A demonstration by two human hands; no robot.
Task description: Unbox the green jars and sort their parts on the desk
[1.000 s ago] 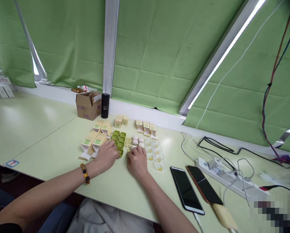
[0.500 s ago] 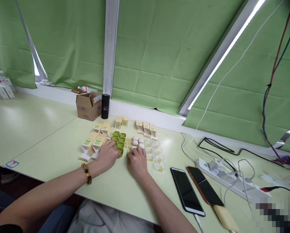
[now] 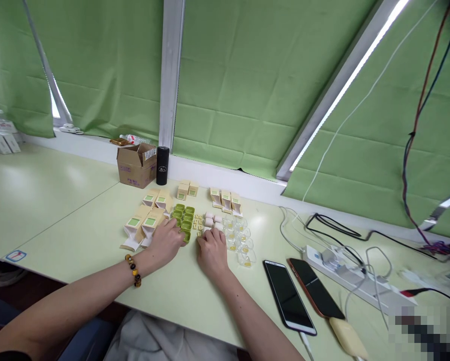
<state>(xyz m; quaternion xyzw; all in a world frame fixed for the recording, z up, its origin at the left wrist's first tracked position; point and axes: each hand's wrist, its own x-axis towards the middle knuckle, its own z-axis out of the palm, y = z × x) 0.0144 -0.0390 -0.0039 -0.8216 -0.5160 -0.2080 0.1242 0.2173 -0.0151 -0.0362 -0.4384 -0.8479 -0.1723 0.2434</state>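
Note:
My left hand (image 3: 167, 240) rests at the near end of two rows of small green open containers (image 3: 188, 217). Its curled fingers are on the nearest container, partly hiding it. A beaded bracelet circles that wrist. Close by on the right, my right hand (image 3: 213, 249) is closed, knuckles up, its fingertips beside the small yellow square pieces (image 3: 196, 220). Whatever it pinches is hidden. Pale pink blocks (image 3: 208, 216) stand just beyond its knuckles. To its right lie several clear plastic cups (image 3: 245, 246) with yellow spots inside. Opened cream cartons (image 3: 151, 219) lie left of the green containers.
More cream cartons stand behind, at the centre (image 3: 183, 189) and right (image 3: 226, 200). A cardboard box (image 3: 134, 168) and black tumbler (image 3: 162, 166) are at the back. Two phones, one white-edged (image 3: 289, 297) and one brown-cased (image 3: 315, 286), lie right near a power strip (image 3: 354, 278) with cables.
The whole view has shifted very slightly. Both hands and the things on the table keep the same places relative to one another.

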